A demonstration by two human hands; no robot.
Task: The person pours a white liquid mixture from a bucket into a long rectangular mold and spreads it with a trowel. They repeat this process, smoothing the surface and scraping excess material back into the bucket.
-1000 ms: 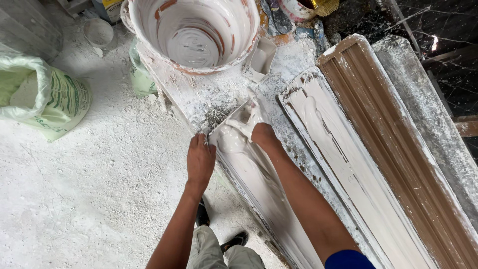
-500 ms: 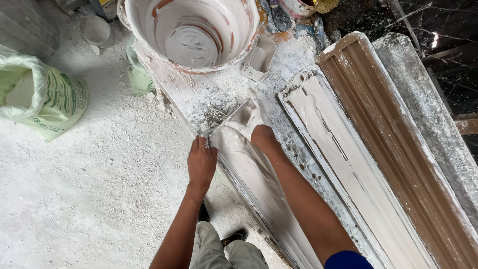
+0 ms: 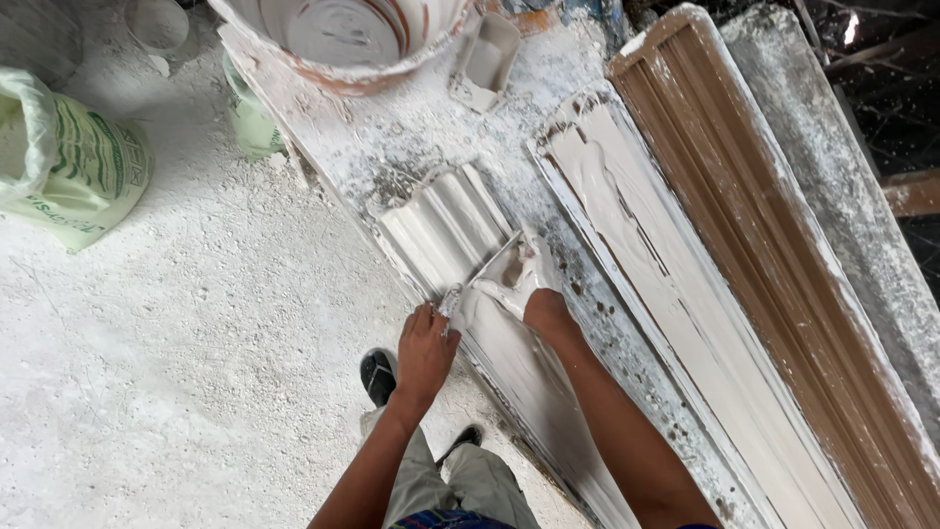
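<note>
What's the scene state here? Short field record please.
left hand: resting on near edge of the ridged plaster moulding
right hand: plaster-coated, holding a flat scraper blade across the moulding
neighbouring mould: filled with wet plaster
brown mould: bare, far right
bucket: plaster-smeared, top of view
sack: green and white, on the floor, left

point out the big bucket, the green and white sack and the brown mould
big bucket (image 3: 343, 61), head view, on its rim
green and white sack (image 3: 83, 171), head view, on its printed side
brown mould (image 3: 774, 255), head view, on its ribbed inside
</note>
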